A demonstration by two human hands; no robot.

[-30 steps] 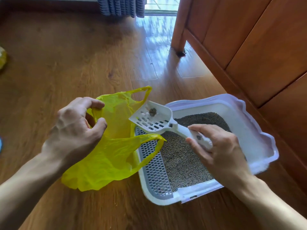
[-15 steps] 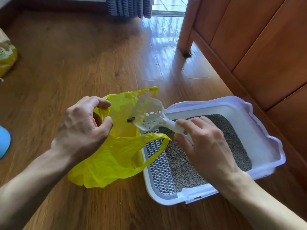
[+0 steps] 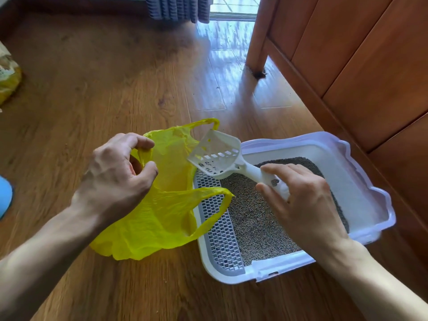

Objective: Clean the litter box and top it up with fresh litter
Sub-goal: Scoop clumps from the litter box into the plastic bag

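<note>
Over the yellow bag (image 3: 162, 205), held open by the left hand (image 3: 115, 177) pinching its rim, the right hand (image 3: 298, 200) grips the scoop (image 3: 217, 156); its handle runs right, toward the litter box (image 3: 361, 181).

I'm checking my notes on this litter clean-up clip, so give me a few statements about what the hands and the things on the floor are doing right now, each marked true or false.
1. The left hand pinches the thin yellow plastic bag. True.
2. The right hand holds the white slotted plastic scoop by its handle. True.
3. The scoop carries a dark clump. False: it shows empty.
4. The white and lilac plastic litter box holds no litter. False: grey granules cover its floor.
5. The bag lies inside the box. False: it lies beside it on the wooden floor.
</note>
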